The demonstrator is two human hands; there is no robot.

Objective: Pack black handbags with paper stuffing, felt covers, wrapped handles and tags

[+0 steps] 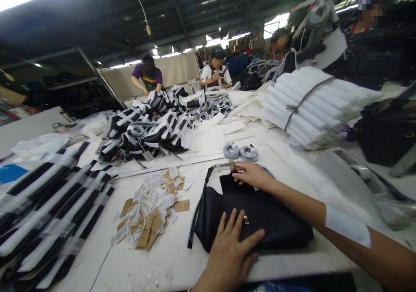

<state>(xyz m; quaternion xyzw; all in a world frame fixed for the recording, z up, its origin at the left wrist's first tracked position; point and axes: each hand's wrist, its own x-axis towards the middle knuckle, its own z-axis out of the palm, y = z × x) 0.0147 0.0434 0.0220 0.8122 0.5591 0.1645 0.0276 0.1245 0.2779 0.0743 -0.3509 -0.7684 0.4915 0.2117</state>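
Observation:
A black handbag point(279, 220) lies on the white table in front of me, with a small gold clasp point(246, 219) on its front. My left hand point(231, 248) rests flat on the bag's front, fingers spread, just left of the clasp. At the bag's top edge, my right hand point(249, 175) pinches the end of a raised black flap point(234, 187), beside a small gold metal plate point(232, 165). A thin black strap point(198, 205) hangs down the bag's left side. Just beyond the right hand sit two wrapped grey coils point(239, 152).
Paper tags with strings point(152, 209) are heaped left of the bag. Long wrapped black pieces point(55, 214) lie far left. Wrapped black bags point(152, 129) pile up behind. A tied white bundle point(312, 103) stands back right. Several people work beyond the table, one in purple sleeves point(158, 76).

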